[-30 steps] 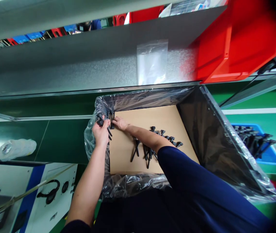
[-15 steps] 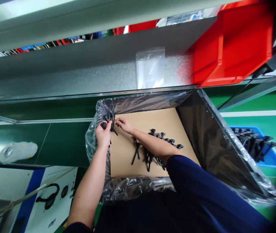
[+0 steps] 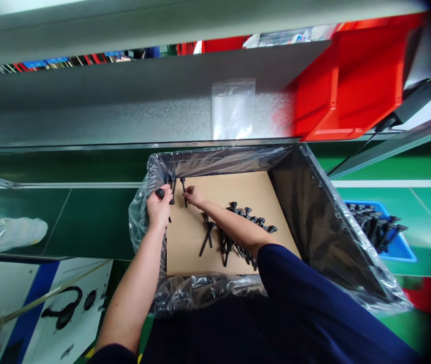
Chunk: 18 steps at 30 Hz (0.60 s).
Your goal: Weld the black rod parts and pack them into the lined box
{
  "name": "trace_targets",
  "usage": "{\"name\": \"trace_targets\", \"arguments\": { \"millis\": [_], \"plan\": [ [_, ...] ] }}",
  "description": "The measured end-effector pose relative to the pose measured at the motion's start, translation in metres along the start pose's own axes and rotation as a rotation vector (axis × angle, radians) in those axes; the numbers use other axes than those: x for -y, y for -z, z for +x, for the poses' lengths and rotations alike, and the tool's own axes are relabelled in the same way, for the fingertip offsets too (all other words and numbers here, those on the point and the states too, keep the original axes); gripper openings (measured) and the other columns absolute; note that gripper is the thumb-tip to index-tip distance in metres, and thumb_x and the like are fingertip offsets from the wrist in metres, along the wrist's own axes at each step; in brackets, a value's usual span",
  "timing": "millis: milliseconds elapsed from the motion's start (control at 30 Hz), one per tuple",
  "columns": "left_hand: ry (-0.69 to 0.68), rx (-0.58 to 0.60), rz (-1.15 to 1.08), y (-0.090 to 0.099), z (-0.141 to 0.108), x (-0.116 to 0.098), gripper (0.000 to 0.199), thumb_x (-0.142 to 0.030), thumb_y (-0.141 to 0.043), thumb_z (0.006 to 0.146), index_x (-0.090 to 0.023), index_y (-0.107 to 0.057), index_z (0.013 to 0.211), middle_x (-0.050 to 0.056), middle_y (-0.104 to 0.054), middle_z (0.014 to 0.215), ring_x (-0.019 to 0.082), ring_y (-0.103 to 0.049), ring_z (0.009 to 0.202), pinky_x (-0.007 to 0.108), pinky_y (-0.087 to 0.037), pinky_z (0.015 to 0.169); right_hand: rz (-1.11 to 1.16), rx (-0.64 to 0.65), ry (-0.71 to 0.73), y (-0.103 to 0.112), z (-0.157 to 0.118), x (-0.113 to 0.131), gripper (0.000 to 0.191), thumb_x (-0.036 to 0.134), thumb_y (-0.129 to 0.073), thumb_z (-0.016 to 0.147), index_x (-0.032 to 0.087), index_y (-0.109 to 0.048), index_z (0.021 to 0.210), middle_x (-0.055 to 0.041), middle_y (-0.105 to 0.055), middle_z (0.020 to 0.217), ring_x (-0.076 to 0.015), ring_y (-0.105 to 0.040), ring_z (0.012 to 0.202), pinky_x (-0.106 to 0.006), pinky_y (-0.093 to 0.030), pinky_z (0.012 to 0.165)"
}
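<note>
A dark box [image 3: 332, 227] lined with clear plastic has a brown cardboard sheet [image 3: 188, 258] on its bottom. At the box's left side my left hand [image 3: 158, 206] is closed around a black part [image 3: 159, 193] with a knob-like end. Just right of it, my right hand [image 3: 193, 196] pinches a slim black part [image 3: 184, 185] over the cardboard. More black parts stand in the far left corner, partly behind my left hand. Several black parts [image 3: 226, 247] lie in a cluster under my right forearm, which hides some of them.
Beyond the box runs a metal shelf [image 3: 124, 119] with a clear plastic bag [image 3: 233, 108] and a red bin [image 3: 367, 81]. A blue tray [image 3: 400, 250] of black parts is at the right. At the left lies a plastic-wrapped roll [image 3: 14, 235].
My right hand now has a black part upright in its fingers, apart from the corner group. My left hand keeps its black part. The view has shifted slightly.
</note>
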<state>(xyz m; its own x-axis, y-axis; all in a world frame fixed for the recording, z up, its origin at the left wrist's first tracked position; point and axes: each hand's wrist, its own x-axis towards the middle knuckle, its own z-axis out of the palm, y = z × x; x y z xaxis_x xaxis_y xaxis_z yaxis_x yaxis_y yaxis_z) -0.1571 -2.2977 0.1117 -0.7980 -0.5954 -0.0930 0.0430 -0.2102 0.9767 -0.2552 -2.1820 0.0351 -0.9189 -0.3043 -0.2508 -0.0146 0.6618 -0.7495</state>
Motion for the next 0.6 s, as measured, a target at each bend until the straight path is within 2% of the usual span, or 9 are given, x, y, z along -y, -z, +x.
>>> {"name": "trace_targets", "arguments": {
  "millis": [133, 233, 367, 467, 533, 600],
  "plan": [
    [0.003, 0.026, -0.003, 0.0, -0.002, -0.005, 0.032, -0.036, -0.077, 0.07, -0.015, -0.072, 0.094, 0.01, -0.072, 0.1, 0.017, -0.07, 0.083, 0.033, -0.058, 0.079, -0.2, -0.018, -0.012, -0.007, 0.03, -0.003, 0.009, 0.017, -0.062, 0.081, 0.012, -0.067, 0.088, -0.0128, -0.072, 0.09, -0.023, -0.068, 0.09, -0.029, -0.05, 0.08],
    [0.003, 0.015, -0.007, -0.001, -0.004, -0.009, 0.034, -0.038, -0.077, 0.069, -0.013, -0.072, 0.092, 0.011, -0.072, 0.097, 0.017, -0.07, 0.082, 0.031, -0.058, 0.076, -0.286, -0.017, 0.028, -0.015, 0.038, 0.003, 0.018, 0.017, -0.061, 0.083, 0.008, -0.068, 0.097, -0.0191, -0.069, 0.106, -0.0264, -0.065, 0.104, -0.029, -0.047, 0.089],
    [0.007, 0.017, 0.003, -0.002, -0.005, -0.011, 0.036, -0.039, -0.078, 0.068, -0.013, -0.071, 0.092, 0.011, -0.072, 0.094, 0.017, -0.07, 0.08, 0.031, -0.058, 0.073, -0.343, -0.005, 0.058, -0.022, 0.041, 0.009, 0.026, 0.015, -0.056, 0.087, 0.006, -0.064, 0.11, -0.0216, -0.065, 0.114, -0.0253, -0.064, 0.104, -0.028, -0.046, 0.09],
    [0.02, 0.02, 0.007, -0.002, -0.005, -0.012, 0.036, -0.038, -0.078, 0.068, -0.013, -0.071, 0.092, 0.011, -0.072, 0.092, 0.017, -0.069, 0.079, 0.032, -0.058, 0.074, -0.357, 0.0, 0.052, -0.024, 0.042, 0.013, 0.027, 0.017, -0.052, 0.09, 0.008, -0.062, 0.114, -0.0208, -0.064, 0.114, -0.0246, -0.064, 0.105, -0.027, -0.047, 0.089],
    [0.024, 0.022, 0.009, -0.002, -0.005, -0.013, 0.035, -0.038, -0.078, 0.068, -0.013, -0.071, 0.091, 0.01, -0.072, 0.091, 0.017, -0.07, 0.078, 0.033, -0.058, 0.074, -0.355, -0.01, 0.036, -0.026, 0.041, 0.016, 0.031, 0.025, -0.047, 0.095, 0.008, -0.06, 0.117, -0.0213, -0.062, 0.116, -0.0251, -0.064, 0.106, -0.029, -0.048, 0.089],
    [0.024, 0.025, 0.006, -0.002, -0.005, -0.014, 0.034, -0.038, -0.078, 0.068, -0.013, -0.071, 0.091, 0.01, -0.072, 0.091, 0.017, -0.07, 0.078, 0.033, -0.058, 0.074, -0.354, -0.034, 0.004, -0.03, 0.04, 0.02, 0.045, 0.039, -0.047, 0.095, 0.008, -0.052, 0.127, -0.0228, -0.057, 0.123, -0.0278, -0.064, 0.107, -0.033, -0.049, 0.088]
  ]
}}
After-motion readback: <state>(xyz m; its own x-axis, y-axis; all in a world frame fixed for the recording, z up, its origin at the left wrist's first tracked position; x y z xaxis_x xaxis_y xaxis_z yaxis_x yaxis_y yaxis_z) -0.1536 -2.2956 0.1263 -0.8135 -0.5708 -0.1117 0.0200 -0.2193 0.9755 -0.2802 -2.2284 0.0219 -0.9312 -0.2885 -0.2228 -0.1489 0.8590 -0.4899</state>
